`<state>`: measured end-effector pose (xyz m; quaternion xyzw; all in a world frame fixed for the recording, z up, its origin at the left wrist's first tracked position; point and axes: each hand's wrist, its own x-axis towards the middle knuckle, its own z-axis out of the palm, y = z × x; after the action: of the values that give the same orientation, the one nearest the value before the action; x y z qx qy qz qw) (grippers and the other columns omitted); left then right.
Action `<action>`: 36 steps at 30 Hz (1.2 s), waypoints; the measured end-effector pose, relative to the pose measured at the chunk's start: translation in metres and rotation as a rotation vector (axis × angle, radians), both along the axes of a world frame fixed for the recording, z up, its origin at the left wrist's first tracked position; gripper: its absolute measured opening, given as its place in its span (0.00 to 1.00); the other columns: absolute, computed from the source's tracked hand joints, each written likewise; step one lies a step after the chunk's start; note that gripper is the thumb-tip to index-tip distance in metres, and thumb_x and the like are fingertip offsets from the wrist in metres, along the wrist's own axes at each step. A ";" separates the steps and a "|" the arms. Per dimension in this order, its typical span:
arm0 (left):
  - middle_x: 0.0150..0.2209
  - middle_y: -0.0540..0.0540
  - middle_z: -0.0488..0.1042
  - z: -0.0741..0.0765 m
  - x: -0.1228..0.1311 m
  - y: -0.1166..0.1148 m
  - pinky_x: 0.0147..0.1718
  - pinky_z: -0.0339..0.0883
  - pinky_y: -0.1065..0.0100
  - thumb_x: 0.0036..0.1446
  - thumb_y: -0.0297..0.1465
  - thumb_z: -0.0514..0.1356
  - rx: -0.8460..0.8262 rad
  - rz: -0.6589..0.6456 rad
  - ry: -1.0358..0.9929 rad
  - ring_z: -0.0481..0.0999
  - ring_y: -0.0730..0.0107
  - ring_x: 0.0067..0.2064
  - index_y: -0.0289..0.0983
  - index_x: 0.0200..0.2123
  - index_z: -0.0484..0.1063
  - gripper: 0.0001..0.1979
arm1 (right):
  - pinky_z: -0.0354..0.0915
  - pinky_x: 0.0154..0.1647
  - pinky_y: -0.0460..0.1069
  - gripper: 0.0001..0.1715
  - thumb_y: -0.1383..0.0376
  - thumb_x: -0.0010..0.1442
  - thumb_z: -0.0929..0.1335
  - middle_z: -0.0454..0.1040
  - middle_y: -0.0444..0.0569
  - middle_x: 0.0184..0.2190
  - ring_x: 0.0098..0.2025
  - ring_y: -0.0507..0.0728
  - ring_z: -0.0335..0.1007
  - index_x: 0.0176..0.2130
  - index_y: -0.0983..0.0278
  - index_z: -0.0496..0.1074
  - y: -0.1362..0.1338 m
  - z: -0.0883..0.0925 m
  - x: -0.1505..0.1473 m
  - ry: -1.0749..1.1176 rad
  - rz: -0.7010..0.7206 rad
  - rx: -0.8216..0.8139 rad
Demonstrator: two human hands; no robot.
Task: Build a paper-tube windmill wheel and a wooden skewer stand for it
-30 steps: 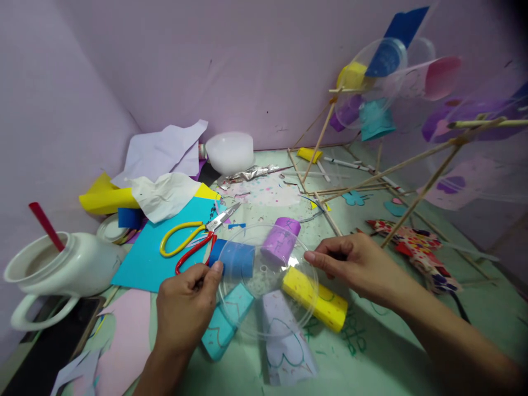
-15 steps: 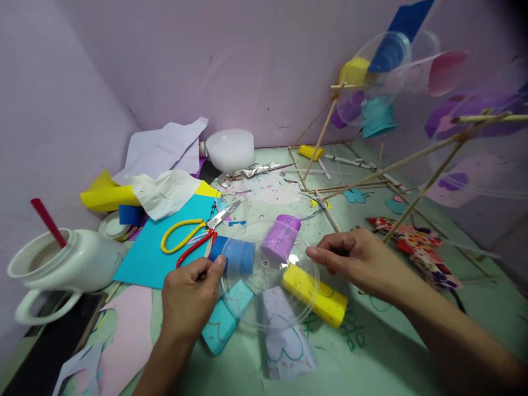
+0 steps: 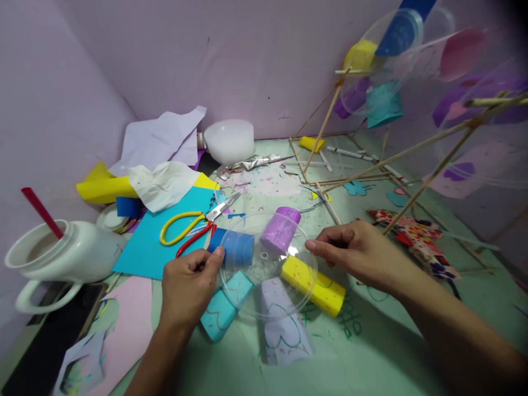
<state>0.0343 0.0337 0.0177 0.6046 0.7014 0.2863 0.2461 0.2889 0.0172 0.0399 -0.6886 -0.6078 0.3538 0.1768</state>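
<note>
A round clear plastic lid (image 3: 264,256) lies level in front of me, with paper tubes fanned around its edge. They are a blue tube (image 3: 235,247), a purple tube (image 3: 281,228), a yellow tube (image 3: 322,291), a turquoise tube (image 3: 225,308) and a pale lilac tube (image 3: 284,335) with a green heart drawn on it. At the left rim, beside the blue tube, my left hand (image 3: 192,286) is closed in a pinch on the lid. My right hand (image 3: 355,253) pinches the opposite rim, between the purple and yellow tubes; its curled fingers are partly hidden.
Scissors (image 3: 198,220) with yellow and red handles lie on turquoise paper (image 3: 144,245). A white pitcher (image 3: 93,250) stands at left, near a dark phone (image 3: 53,335). At right stands a stick frame (image 3: 412,154) carrying paper-cup wheels. A white plastic bottle (image 3: 231,140) lies by the wall.
The view has tilted slightly, so most things appear a little higher. Both hands keep their hold on the lid, and the tubes stay in the same arrangement around it.
</note>
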 end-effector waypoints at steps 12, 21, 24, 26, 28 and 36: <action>0.14 0.54 0.51 0.002 0.001 -0.002 0.18 0.46 0.72 0.48 0.44 0.56 0.014 0.005 -0.006 0.51 0.78 0.20 0.36 0.12 0.57 0.22 | 0.46 0.18 0.46 0.23 0.50 0.52 0.64 0.61 0.42 0.14 0.18 0.48 0.50 0.18 0.64 0.68 0.000 0.000 -0.001 -0.014 -0.001 -0.027; 0.13 0.54 0.52 -0.004 -0.002 0.000 0.16 0.47 0.73 0.46 0.43 0.58 0.039 0.002 -0.057 0.52 0.78 0.19 0.37 0.12 0.59 0.21 | 0.46 0.18 0.44 0.22 0.52 0.53 0.65 0.62 0.43 0.15 0.18 0.47 0.51 0.19 0.65 0.70 -0.001 0.001 0.000 0.026 0.021 0.023; 0.14 0.54 0.52 -0.002 -0.001 -0.002 0.16 0.46 0.73 0.46 0.43 0.59 0.058 0.034 -0.090 0.52 0.78 0.19 0.37 0.12 0.61 0.20 | 0.47 0.18 0.44 0.22 0.52 0.53 0.65 0.64 0.43 0.15 0.18 0.47 0.52 0.20 0.65 0.71 -0.001 0.003 0.000 0.037 0.003 0.026; 0.14 0.54 0.52 -0.001 0.001 -0.003 0.16 0.45 0.72 0.46 0.42 0.59 0.070 0.054 -0.120 0.51 0.77 0.19 0.37 0.13 0.62 0.19 | 0.47 0.18 0.44 0.22 0.52 0.53 0.65 0.65 0.43 0.16 0.19 0.47 0.52 0.21 0.66 0.71 -0.002 0.004 -0.001 0.043 -0.018 0.019; 0.14 0.54 0.52 0.001 0.002 -0.005 0.16 0.46 0.72 0.45 0.42 0.60 0.073 0.063 -0.142 0.52 0.77 0.20 0.37 0.13 0.62 0.18 | 0.48 0.18 0.44 0.22 0.51 0.53 0.65 0.65 0.43 0.16 0.19 0.48 0.52 0.21 0.66 0.71 -0.002 0.005 -0.001 0.042 -0.038 0.013; 0.14 0.54 0.52 0.003 0.004 -0.007 0.17 0.44 0.72 0.45 0.41 0.60 0.062 0.056 -0.145 0.50 0.78 0.19 0.36 0.12 0.59 0.20 | 0.46 0.17 0.45 0.23 0.51 0.52 0.65 0.62 0.42 0.14 0.17 0.47 0.50 0.19 0.66 0.70 0.000 0.002 0.000 0.043 -0.023 0.033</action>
<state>0.0384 0.0264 0.0207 0.5699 0.6891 0.3577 0.2691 0.2890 0.0172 0.0420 -0.6848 -0.6017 0.3564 0.2049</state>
